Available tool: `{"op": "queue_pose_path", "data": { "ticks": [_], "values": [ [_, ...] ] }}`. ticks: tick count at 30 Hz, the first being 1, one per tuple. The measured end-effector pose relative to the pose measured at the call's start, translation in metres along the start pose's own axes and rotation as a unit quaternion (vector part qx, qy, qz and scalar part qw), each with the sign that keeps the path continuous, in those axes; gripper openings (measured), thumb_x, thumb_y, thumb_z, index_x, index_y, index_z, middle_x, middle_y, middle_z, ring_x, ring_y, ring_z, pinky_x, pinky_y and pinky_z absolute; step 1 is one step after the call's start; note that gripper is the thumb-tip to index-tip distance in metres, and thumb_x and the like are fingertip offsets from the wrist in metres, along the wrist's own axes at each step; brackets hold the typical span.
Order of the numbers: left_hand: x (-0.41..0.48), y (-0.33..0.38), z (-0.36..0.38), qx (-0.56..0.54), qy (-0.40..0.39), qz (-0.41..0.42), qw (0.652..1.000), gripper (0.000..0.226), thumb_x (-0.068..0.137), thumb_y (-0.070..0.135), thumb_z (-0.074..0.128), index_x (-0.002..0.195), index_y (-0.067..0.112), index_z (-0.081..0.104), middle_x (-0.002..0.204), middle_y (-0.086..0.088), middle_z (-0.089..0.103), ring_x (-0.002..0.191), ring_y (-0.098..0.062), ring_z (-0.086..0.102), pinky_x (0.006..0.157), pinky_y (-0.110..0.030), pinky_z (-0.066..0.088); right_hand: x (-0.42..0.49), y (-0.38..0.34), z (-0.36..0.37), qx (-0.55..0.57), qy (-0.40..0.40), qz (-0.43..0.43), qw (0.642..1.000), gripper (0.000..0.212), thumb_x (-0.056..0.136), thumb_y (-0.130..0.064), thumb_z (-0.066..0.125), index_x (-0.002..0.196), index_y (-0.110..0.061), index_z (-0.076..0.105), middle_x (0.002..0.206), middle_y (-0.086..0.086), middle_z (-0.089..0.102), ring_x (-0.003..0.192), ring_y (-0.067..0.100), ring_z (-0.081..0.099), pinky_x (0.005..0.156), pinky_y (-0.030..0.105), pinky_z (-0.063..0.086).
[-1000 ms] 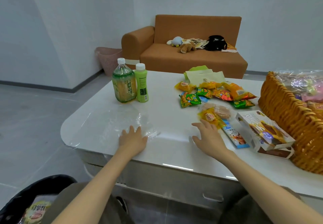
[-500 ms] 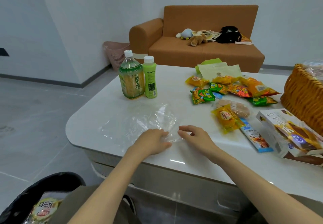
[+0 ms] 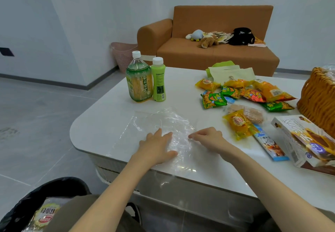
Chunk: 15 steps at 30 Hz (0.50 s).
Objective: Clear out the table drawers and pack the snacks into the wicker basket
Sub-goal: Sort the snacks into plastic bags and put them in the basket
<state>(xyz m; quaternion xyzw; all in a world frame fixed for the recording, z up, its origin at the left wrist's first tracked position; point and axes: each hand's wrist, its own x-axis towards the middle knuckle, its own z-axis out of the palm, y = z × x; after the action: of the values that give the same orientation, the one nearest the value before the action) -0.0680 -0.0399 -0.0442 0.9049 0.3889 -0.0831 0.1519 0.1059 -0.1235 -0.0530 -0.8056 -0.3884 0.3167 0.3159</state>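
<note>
A clear plastic bag (image 3: 163, 123) lies flat on the white table (image 3: 108, 123). My left hand (image 3: 156, 147) presses down on its near part with straight fingers. My right hand (image 3: 208, 137) pinches the bag's right edge with curled fingers. Several snack packets (image 3: 241, 94) lie in a heap at the right. A yellow bread packet (image 3: 239, 124), a blue bar (image 3: 270, 144) and a cake box (image 3: 306, 141) lie nearer. The wicker basket (image 3: 319, 101) stands at the right edge. A closed drawer front (image 3: 181, 192) shows below the tabletop.
A tea bottle (image 3: 139, 79) and a green drink bottle (image 3: 158, 80) stand at the table's far left. A green bag (image 3: 232, 72) lies behind the snacks. A black bin (image 3: 23, 206) with wrappers sits bottom left. A brown sofa (image 3: 213, 50) and pink basket (image 3: 123, 56) stand beyond.
My right hand moved left from the yellow packet to the plastic bag's edge and curled on it. My left hand stayed on the bag. The view turned left, pushing the basket to the edge.
</note>
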Motion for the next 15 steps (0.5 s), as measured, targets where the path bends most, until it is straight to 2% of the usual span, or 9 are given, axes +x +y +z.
{"op": "queue_pose_path", "data": {
  "ticks": [3,5,7,8,10,11,12,13,15],
  "values": [
    [-0.001,0.001,0.003,0.004,0.009,-0.001,1.000,0.076,0.090,0.060,0.048,0.151,0.032,0.014,0.161,-0.005,0.004,0.145,-0.030,0.013,0.112,-0.049,0.025,-0.010,-0.006,0.013,-0.103,0.094,-0.057,0.989,0.030,0.092,-0.045,0.053,0.100,-0.025,0.074,0.128,0.002,0.041,0.125,0.023,0.023,0.100,0.034,0.025],
    [-0.001,0.000,0.004,0.008,0.017,-0.005,1.000,0.076,0.090,0.060,0.047,0.152,0.031,0.013,0.161,-0.005,0.005,0.145,-0.030,0.014,0.113,-0.047,0.025,-0.013,-0.012,0.015,-0.102,0.152,-0.097,0.978,0.038,0.097,-0.048,0.040,0.099,-0.032,0.074,0.135,-0.005,0.034,0.126,0.018,0.019,0.102,0.034,0.017],
    [-0.001,-0.002,0.004,0.012,0.021,-0.005,1.000,0.076,0.090,0.059,0.047,0.152,0.031,0.013,0.161,-0.006,0.006,0.145,-0.030,0.015,0.114,-0.046,0.024,-0.013,-0.015,0.011,-0.075,0.128,-0.086,0.985,0.049,0.096,-0.057,0.033,0.095,-0.032,0.075,0.126,-0.009,0.041,0.123,0.017,0.025,0.100,0.035,0.017],
    [-0.002,-0.002,0.004,0.015,0.021,-0.003,1.000,0.076,0.091,0.059,0.046,0.152,0.030,0.013,0.161,-0.006,0.006,0.145,-0.031,0.015,0.114,-0.046,0.023,-0.014,-0.014,0.010,-0.091,0.095,-0.084,0.988,0.049,0.094,-0.059,0.038,0.093,-0.030,0.076,0.116,-0.008,0.049,0.118,0.017,0.033,0.095,0.033,0.022],
    [-0.002,-0.002,0.005,0.019,0.020,0.001,1.000,0.075,0.092,0.059,0.045,0.152,0.029,0.012,0.161,-0.007,0.007,0.145,-0.031,0.015,0.115,-0.045,0.022,-0.013,-0.007,0.012,-0.108,0.044,-0.104,0.988,0.030,0.090,-0.045,0.057,0.089,-0.022,0.076,0.094,-0.009,0.061,0.102,0.012,0.050,0.079,0.019,0.037],
    [-0.001,-0.002,0.005,0.016,0.020,0.000,1.000,0.075,0.092,0.058,0.044,0.153,0.029,0.012,0.161,-0.007,0.007,0.145,-0.031,0.014,0.115,-0.045,0.022,-0.013,-0.004,0.013,-0.080,0.037,-0.107,0.990,0.019,0.089,-0.031,0.062,0.088,-0.018,0.075,0.087,-0.009,0.065,0.092,0.010,0.058,0.070,0.012,0.041],
    [0.000,-0.003,0.006,0.007,0.023,-0.005,1.000,0.074,0.093,0.058,0.043,0.153,0.029,0.011,0.161,-0.007,0.007,0.145,-0.032,0.012,0.115,-0.045,0.020,-0.012,-0.003,0.012,-0.022,0.043,-0.095,0.994,0.013,0.089,-0.020,0.061,0.088,-0.014,0.072,0.084,-0.006,0.069,0.084,0.012,0.063,0.065,0.010,0.046],
    [0.001,-0.005,0.007,-0.006,0.031,-0.010,0.999,0.073,0.094,0.057,0.042,0.153,0.029,0.010,0.161,-0.007,0.005,0.146,-0.033,0.009,0.116,-0.046,0.018,-0.011,-0.003,0.010,0.067,0.045,-0.068,0.994,0.009,0.091,-0.013,0.058,0.089,-0.009,0.067,0.086,0.000,0.072,0.078,0.016,0.067,0.065,0.015,0.051],
    [0.001,-0.008,0.008,-0.041,0.065,-0.014,0.997,0.071,0.096,0.056,0.039,0.153,0.029,0.008,0.161,-0.007,0.002,0.147,-0.033,0.001,0.118,-0.045,0.012,-0.010,-0.005,0.002,0.256,0.034,-0.007,0.966,0.006,0.097,-0.008,0.050,0.091,-0.007,0.051,0.095,0.013,0.072,0.075,0.027,0.069,0.067,0.031,0.056]
  ]
}}
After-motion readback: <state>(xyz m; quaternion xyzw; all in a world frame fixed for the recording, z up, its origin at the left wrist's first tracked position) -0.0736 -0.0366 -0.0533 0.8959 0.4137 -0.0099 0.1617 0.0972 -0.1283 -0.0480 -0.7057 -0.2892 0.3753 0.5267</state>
